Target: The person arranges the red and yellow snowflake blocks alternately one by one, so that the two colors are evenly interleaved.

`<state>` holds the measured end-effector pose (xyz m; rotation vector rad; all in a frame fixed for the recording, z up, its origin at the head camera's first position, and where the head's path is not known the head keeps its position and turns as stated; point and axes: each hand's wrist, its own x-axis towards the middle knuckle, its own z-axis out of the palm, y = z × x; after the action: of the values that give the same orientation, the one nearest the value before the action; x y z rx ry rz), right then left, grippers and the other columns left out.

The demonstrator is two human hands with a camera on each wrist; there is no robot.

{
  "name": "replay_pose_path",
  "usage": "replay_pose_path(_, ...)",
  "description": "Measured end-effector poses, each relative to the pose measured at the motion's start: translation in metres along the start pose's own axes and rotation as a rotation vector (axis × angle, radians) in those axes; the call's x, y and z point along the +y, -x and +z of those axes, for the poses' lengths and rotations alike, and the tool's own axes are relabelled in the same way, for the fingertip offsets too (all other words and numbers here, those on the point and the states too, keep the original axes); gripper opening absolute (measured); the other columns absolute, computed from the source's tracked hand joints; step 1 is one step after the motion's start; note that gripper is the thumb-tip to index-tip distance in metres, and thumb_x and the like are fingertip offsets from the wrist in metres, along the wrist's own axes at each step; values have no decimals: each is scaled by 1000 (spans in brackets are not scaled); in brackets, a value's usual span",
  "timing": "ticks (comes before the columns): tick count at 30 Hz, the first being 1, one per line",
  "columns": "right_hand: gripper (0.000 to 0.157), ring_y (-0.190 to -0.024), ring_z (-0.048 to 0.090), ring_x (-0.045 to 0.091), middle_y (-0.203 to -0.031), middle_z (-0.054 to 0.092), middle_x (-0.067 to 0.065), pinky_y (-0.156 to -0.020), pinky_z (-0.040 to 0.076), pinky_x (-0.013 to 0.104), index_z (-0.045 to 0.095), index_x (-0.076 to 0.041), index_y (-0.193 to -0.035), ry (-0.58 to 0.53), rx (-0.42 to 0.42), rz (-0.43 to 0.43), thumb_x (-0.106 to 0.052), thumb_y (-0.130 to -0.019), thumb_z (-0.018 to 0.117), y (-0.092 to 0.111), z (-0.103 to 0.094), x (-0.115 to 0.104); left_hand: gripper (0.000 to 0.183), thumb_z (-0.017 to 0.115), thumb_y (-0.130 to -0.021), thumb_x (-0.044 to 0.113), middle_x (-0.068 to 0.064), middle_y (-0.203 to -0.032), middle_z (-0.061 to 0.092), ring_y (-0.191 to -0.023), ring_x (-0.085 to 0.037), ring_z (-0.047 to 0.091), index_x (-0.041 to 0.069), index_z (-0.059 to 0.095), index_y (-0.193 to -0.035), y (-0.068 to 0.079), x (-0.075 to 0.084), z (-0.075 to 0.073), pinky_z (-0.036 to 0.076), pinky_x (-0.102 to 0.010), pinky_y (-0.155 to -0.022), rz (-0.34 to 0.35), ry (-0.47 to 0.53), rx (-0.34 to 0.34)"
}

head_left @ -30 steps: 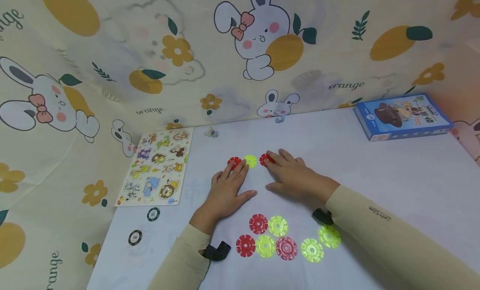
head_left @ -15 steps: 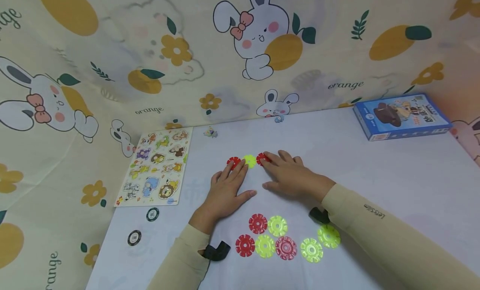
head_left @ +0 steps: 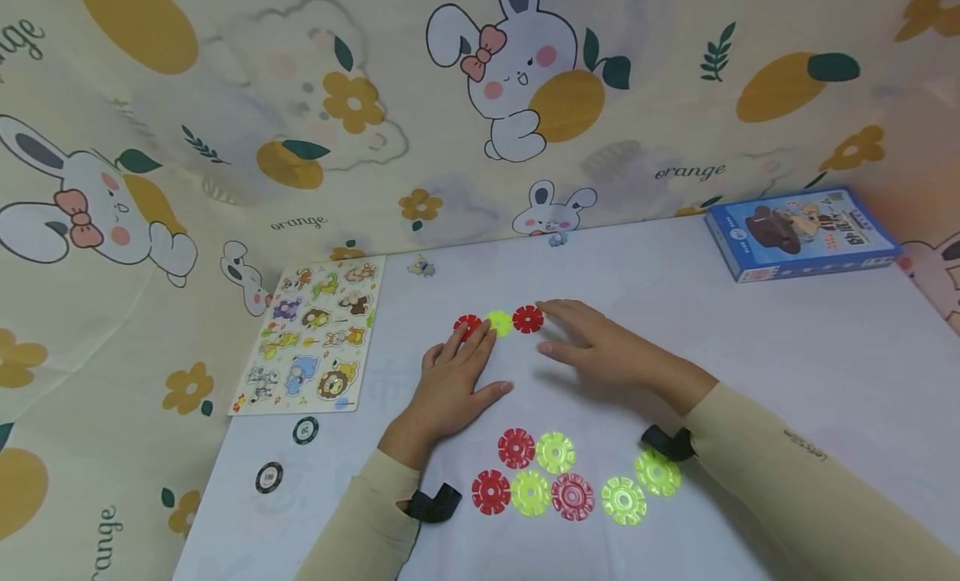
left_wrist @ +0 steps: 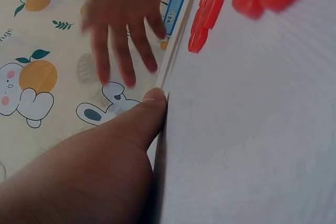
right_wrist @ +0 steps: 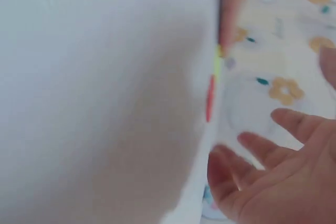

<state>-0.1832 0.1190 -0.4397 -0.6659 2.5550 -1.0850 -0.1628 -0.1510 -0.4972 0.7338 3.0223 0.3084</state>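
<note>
Nearest the person, well to the near side of the mid disc [head_left: 503,322] (yel-grn, centre of the far row), 7 notched discs [head_left: 530,493] lie flat on the white table [head_left: 750,339]: a line of red, yel-grn, pinkish-red & yel-grn, w/ 3 more just behind, i.e. a red/yel-grn pair plus a yel-grn one off to the right. Near & left of the mid disc: 2 B&W chips [head_left: 270,477], set apart. L hand [head_left: 450,389] comes up on the mid disc's near left, fingers straight, thumb out sideways, nothing clasped; its fingertips lie over the L red disc [head_left: 468,319] & the mid disc's left edge. R hand [head_left: 611,348] is right of the mid disc, grip released, fingers loosely extended; index tip is at the edge of the R red disc [head_left: 528,319], can't tell if touching. Those 2 reds flank the mid disc, 1 per side. Left of it, the animal board [head_left: 307,335] lies flat. Beyond it: a multicol. trinket [head_left: 422,266] to the left, a bluish trinket [head_left: 558,239] slightly right, both too small to ID, & a blue box [head_left: 806,235] far right. Behind, cream cloth [head_left: 450,81] w/ rabbits & oranges.
</note>
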Motion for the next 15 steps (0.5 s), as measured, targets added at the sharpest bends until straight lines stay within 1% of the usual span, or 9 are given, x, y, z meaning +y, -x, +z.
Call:
replay_pose_path(2, 60, -133, 34, 28, -150, 34, 0, -98, 35, 58, 35, -29, -148, -165, 12, -25, -50, -94, 53, 13, -8, 3, 86, 36, -86, 74, 6, -159, 10, -144, -24, 1, 23, 20, -154, 0, 0, 0, 16, -54, -106, -3, 2, -3)
replay_pose_path(4, 51, -128, 42, 29, -146, 40, -1, -93, 40, 57, 36, -31, -147, -321, 9, -53, -40, -99, 50, 30, -16, 5, 85, 37, -87, 73, 6, -159, 10, -144, -24, 1, 23, 20, -154, 0, 1, -1, 16, -53, -106, -3, 8, -5)
replay_pose_path(6, 45, -124, 46, 32, -143, 44, 2, -90, 43, 55, 37, -28, -147, -419, 3, -101, -28, -102, 45, 47, -25, 9, 85, 37, -87, 73, 6, -159, 10, -144, -24, 1, 23, 20, -154, 0, 1, -1, 15, -53, -106, 1, 11, -5)
replay_pose_path(8, 45, -122, 48, 35, -140, 46, 7, -89, 45, 52, 35, -23, -148, -502, -10, -142, -17, -103, 39, 66, -33, 14, 85, 38, -87, 72, 6, -159, 10, -144, -24, 1, 23, 19, -154, -1, 1, -1, 15, -53, -106, 4, 16, -2)
replay_pose_path(10, 47, -120, 49, 38, -140, 46, 11, -88, 47, 48, 33, -20, -149, -540, -18, -164, -10, -103, 36, 83, -38, 21, 85, 37, -87, 73, 6, -159, 10, -144, -23, 1, 24, 19, -154, -1, 1, 0, 15, -53, -106, 2, 17, 1)
replay_pose_path(12, 49, -120, 48, 39, -140, 45, 15, -87, 48, 44, 31, -18, -150, -556, -40, -161, -6, -102, 36, 99, -38, 28, 85, 36, -86, 73, 7, -159, 10, -144, -23, 1, 25, 18, -154, -1, 1, 1, 16, -53, -106, -4, 7, 1)
replay_pose_path(13, 50, -119, 48, 39, -140, 44, 16, -87, 48, 42, 31, -18, -150, -555, -56, -147, -5, -102, 38, 107, -37, 32, 85, 36, -86, 74, 7, -159, 10, -144, -23, 1, 25, 18, -154, -1, 1, 1, 16, -53, -106, -9, 3, -1)
replay_pose_path(15, 52, -119, 49, 35, -139, 46, 15, -88, 48, 37, 32, -19, -149, -526, -96, -91, -7, -100, 45, 121, -31, 38, 86, 36, -86, 74, 8, -159, 9, -144, -23, 1, 25, 18, -154, 0, 1, 2, 16, -52, -106, -17, -6, -4)
